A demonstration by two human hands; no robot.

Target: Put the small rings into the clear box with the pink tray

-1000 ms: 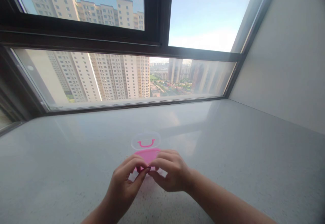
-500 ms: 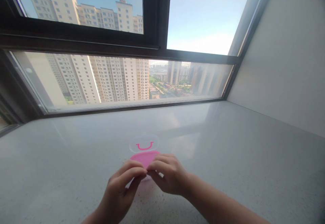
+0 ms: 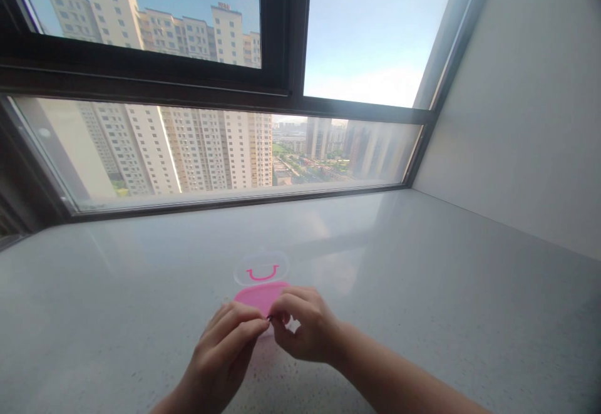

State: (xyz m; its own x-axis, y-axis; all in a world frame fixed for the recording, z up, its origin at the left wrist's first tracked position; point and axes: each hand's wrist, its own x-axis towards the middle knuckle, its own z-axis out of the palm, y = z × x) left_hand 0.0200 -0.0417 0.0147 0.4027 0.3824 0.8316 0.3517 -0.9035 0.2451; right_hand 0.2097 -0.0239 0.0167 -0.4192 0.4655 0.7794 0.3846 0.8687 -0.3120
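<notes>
My left hand (image 3: 230, 342) and my right hand (image 3: 303, 323) meet fingertip to fingertip, both pinched closed. Between the tips shows a tiny dark thing (image 3: 269, 319), too small to name. Just behind and partly beneath the fingers is a pink container (image 3: 260, 295), its near side hidden by my hands. Beyond it lies a clear lid (image 3: 239, 272) with a pink curved handle (image 3: 263, 274), flat on the pale speckled surface.
The glossy speckled sill (image 3: 422, 314) runs back to a dark window frame (image 3: 235, 204). A white wall (image 3: 526, 107) rises on the right. Tall buildings (image 3: 201, 151) stand outside the glass.
My right fingers have curled more, and a tiny dark thing now shows between the fingertips. The whole view has shifted slightly; the container and lid otherwise look unmoved.
</notes>
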